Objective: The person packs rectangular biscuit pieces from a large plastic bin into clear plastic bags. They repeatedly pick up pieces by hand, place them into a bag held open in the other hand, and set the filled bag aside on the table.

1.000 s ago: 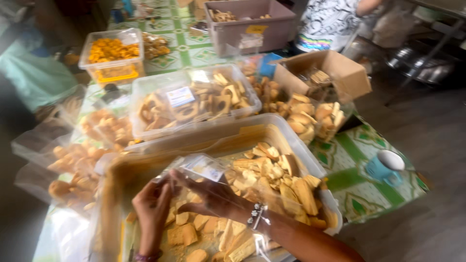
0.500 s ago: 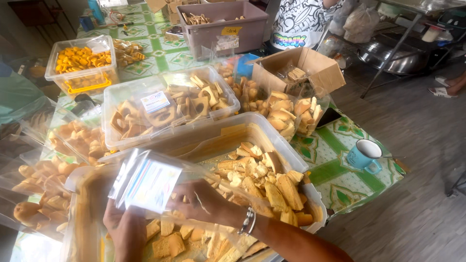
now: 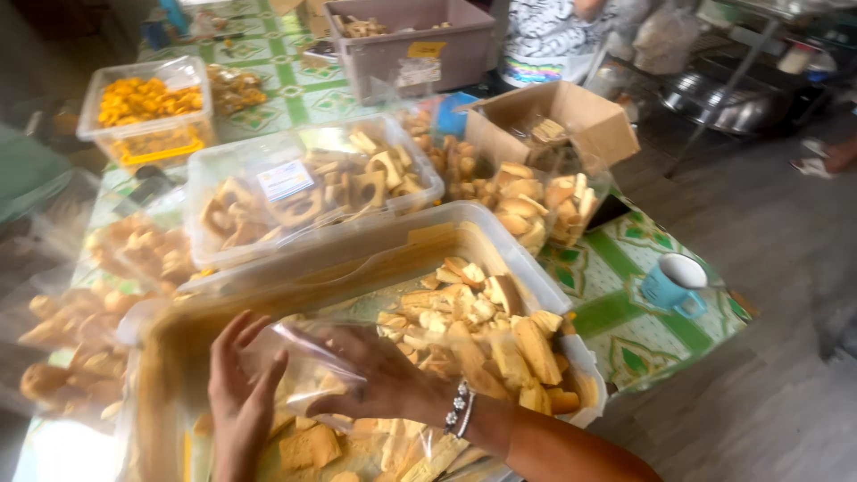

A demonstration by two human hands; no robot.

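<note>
My left hand (image 3: 239, 393) and my right hand (image 3: 375, 384) hold a clear plastic bag (image 3: 308, 370) between them, low over a large clear plastic tub (image 3: 446, 228). The left hand's fingers are spread against the bag's left side. My right hand, with a beaded bracelet on the wrist, presses into the bag from the right. The tub is full of pale brown biscuit pieces (image 3: 482, 326), heaped at its right end.
Behind the tub stand another clear bin of biscuits (image 3: 308, 183), a bin of yellow snacks (image 3: 143, 103), a grey-purple crate (image 3: 420, 40) and an open cardboard box (image 3: 558, 120). Filled bags (image 3: 71, 312) lie left. A blue mug (image 3: 674, 284) sits right. A person stands at the far end.
The bag, held up and flat in front of me half a second ago, has come down into the tub. The view has shifted slightly right.
</note>
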